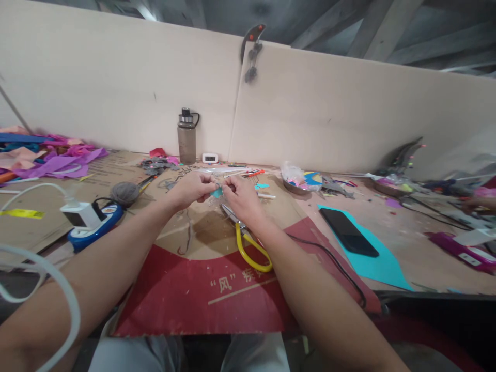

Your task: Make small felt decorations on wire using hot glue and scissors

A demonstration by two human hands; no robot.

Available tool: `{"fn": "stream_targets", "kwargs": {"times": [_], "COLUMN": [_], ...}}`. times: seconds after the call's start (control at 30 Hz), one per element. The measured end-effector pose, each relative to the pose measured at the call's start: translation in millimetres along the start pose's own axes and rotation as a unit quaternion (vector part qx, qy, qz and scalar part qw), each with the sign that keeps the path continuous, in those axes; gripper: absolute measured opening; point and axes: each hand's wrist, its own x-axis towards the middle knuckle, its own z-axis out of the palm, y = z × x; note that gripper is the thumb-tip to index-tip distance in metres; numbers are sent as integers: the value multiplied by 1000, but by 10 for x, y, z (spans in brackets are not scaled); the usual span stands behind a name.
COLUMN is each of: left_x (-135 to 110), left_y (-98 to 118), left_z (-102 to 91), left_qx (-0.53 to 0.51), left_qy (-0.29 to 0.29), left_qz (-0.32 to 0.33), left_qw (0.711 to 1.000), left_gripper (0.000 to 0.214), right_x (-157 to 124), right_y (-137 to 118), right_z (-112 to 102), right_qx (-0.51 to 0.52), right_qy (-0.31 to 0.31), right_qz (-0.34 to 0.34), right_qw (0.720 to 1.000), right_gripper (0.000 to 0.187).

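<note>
Both hands meet over the cardboard, fingertips pinched close together. A small turquoise piece (217, 192), thin like paper or cloth, shows between them; its exact shape is hidden by the fingers. My left hand (194, 188) is closed on its left side, and my right hand (242, 199) closes on it from the right. Under my right wrist lie scissors (248, 251) with yellow handles, blades pointing up toward the hands. Just beyond my right hand are several turquoise scraps (262, 185) and a white stick (267, 196).
A red and brown cardboard sheet (186, 299) covers the table in front. Left are grey yarn (125, 192) and a blue power strip (96, 227). A bottle (187, 139) stands by the back board. A bowl (296, 187) and phone (347, 232) lie right; a black cable (333, 258) crosses the cardboard.
</note>
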Motion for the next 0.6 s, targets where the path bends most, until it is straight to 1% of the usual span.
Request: {"fn": "stream_targets", "kwargs": {"times": [0.13, 0.27, 0.37, 0.5, 0.6], "left_x": [40, 45, 22, -9, -28], "left_y": [-57, -49, -14, 14, 28], "left_z": [-38, -64, -49, 1, 40], "left_qx": [-46, -90, -83, -33, -11], "left_qy": [-31, -55, -43, -1, 16], "left_qz": [-9, -31, -33, -12, 4], "left_qw": [998, 994, 995, 999, 1000], "left_gripper": [17, 16, 14, 12, 10], "right_x": [6, 15, 13, -3, -20], "right_y": [23, 41, 48, 54, 43], "right_z": [8, 7, 11, 41, 68], "right_qx": [8, 19, 12, -13, -38], "right_qy": [17, 33, 35, 39, 41], "right_qz": [20, 45, 51, 37, 25], "right_qw": [1000, 998, 998, 998, 998], "right_gripper": [15, 15, 16, 14, 13]}}
